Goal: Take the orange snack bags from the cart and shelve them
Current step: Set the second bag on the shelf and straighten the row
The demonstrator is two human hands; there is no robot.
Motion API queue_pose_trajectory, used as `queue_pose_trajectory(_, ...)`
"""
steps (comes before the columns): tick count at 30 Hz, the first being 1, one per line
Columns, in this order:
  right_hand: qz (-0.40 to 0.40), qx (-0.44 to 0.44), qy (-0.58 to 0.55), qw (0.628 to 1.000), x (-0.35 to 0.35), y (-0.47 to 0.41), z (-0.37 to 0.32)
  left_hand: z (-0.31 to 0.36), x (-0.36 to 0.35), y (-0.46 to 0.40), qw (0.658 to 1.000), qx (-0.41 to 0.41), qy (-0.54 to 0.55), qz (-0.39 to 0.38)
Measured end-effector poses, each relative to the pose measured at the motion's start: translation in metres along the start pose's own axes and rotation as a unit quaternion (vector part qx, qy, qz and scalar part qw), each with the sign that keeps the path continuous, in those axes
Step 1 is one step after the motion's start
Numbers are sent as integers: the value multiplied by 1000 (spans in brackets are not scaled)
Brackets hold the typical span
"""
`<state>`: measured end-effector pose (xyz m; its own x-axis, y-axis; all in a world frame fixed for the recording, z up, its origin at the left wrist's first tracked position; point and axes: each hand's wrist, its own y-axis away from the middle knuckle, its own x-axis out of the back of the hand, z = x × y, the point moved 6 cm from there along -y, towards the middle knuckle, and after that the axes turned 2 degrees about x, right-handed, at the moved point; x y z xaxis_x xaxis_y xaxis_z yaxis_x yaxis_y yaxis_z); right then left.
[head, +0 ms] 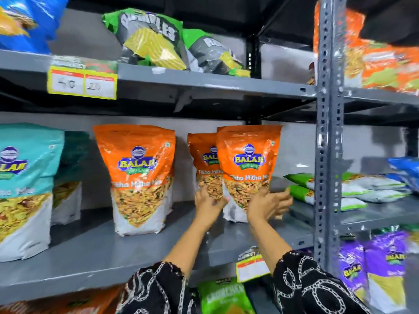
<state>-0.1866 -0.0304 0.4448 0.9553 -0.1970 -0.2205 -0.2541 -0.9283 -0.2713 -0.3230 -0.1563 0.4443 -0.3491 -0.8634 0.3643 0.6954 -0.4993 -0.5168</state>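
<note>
1. Patterned black sleeves [303, 284] fill the bottom of the view, with both bare forearms reaching up and forward to the middle shelf [108, 252].
2. At the lower left side of the front orange bag [248, 168], the left hand [209, 203] rests with its fingers loosely spread, touching that bag and the orange bag behind [203, 159]; whether they pinch either one I cannot tell.
3. On the lower right corner of that front bag lies the right hand [268, 205], fingers spread wide and pointing right, more a steadying press than a firm grasp.
4. That front bag stands upright on the shelf, overlapping the one behind it, so it looks placed and is only being straightened.
5. A third orange bag [136, 175] stands alone further left, well apart from the pair, with bare shelf between.
6. So three orange bags appear shelved on this level; teal bags [25, 184] stand at the far left and green packets [301, 186] lie just right of the pair.
7. No cart is in view, so how many bags remain there cannot be told.
8. My judgement: the task is partway through, with room left on the shelf, and what remains is releasing this bag and going back for more, if any are left.
</note>
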Motion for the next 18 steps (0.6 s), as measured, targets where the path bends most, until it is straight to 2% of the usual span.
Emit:
queue_pose_trajectory(3,-112,-90,5,990,-13,-25,37,-7,-47,-8,993,58,36,-98)
queue_pose_trajectory(5,-215,-80,21,973,-28,-27,48,-12,-61,-9,988,49,33,-143)
queue_pose_trajectory(7,-280,-67,16,958,-38,-23,49,-18,-62,-9,985,45,43,-160)
queue_pose_trajectory(9,-335,-79,-17,939,-49,-13,47,-23,-54,-9,989,47,37,-134)
queue_pose_trajectory(11,-402,-79,-49,911,-61,-2,42,-27,-42,-11,994,63,42,-76)
queue_pose_trajectory(14,-502,-2,-31,864,-67,21,34,-40,-22,-17,995,98,32,1)
queue_pose_trajectory(16,-516,54,2,855,-67,27,34,-47,-14,-17,994,109,25,15)
queue_pose_trajectory(18,-505,71,16,860,-66,24,38,-47,-13,-16,994,102,24,13)
